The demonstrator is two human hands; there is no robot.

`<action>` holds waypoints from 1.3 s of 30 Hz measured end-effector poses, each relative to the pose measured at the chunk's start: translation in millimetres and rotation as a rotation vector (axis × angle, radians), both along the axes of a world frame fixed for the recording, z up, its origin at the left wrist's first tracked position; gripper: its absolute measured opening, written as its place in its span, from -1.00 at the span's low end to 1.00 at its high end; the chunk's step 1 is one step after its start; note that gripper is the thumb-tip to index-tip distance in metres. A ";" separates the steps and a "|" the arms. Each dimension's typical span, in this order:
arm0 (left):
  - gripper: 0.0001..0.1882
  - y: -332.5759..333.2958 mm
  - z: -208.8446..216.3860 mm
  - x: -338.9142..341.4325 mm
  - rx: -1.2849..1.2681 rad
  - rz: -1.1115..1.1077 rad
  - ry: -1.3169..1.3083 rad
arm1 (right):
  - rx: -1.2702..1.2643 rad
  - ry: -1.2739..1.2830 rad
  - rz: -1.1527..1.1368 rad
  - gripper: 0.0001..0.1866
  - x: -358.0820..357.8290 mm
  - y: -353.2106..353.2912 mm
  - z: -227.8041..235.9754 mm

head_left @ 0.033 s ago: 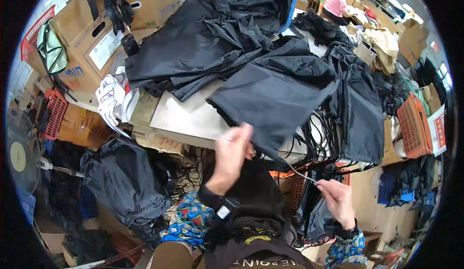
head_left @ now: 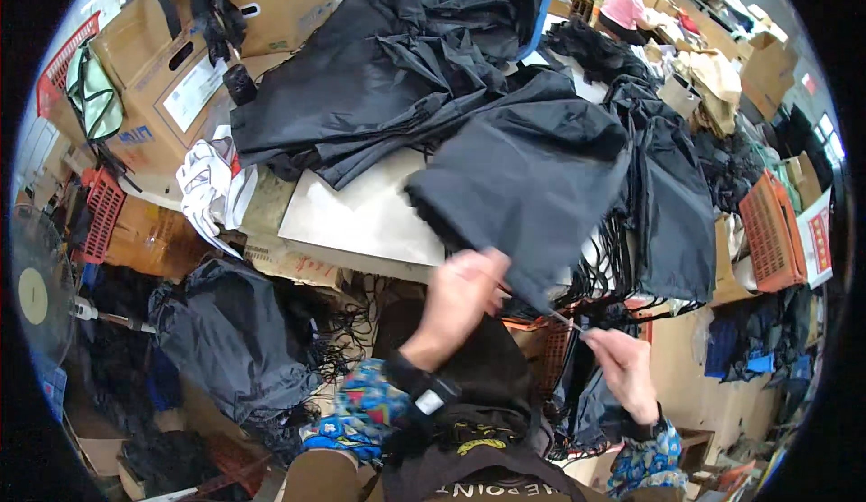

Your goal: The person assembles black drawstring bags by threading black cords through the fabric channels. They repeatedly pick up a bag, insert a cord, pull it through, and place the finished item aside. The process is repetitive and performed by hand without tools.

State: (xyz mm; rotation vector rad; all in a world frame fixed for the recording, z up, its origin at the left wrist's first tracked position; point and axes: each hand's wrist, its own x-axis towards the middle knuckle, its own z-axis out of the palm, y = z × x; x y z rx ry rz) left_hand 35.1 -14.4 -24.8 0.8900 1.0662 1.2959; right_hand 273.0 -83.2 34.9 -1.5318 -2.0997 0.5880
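Observation:
A black fabric bag (head_left: 528, 191) lies at the near edge of the worktable, its lower edge hanging toward me. My left hand (head_left: 460, 303) is closed at its lower left edge, the fingertips blurred and partly hidden. From the bag's lower corner a thin metal rod (head_left: 566, 322) sticks out. My right hand (head_left: 627, 371) pinches the rod's outer end between thumb and fingers. How far the rod reaches inside the cloth is hidden.
A heap of black fabric (head_left: 361, 78) covers the back of the table. More black bags with dangling cords (head_left: 672, 222) hang at the right edge. Cardboard boxes (head_left: 153, 87) stand left, an orange crate (head_left: 771, 231) right. Far off sits a person in pink (head_left: 624, 6).
My left hand has moved right and slightly down, and the bag's near edge has shifted right with it. Less of the rod shows between the cloth and my right hand, which has barely moved.

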 end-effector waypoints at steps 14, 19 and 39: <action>-0.82 -12.5 -17.2 40.8 0.214 -0.112 -0.090 | 0.154 -0.068 0.205 -0.88 -44.2 33.4 -34.4; -0.82 -8.0 -31.7 44.8 0.486 -0.044 0.593 | 0.485 0.081 0.116 -0.61 -50.9 85.7 57.1; -0.37 20.8 24.0 14.9 0.966 0.683 1.107 | 1.129 0.835 -0.405 -0.59 58.3 -13.2 137.2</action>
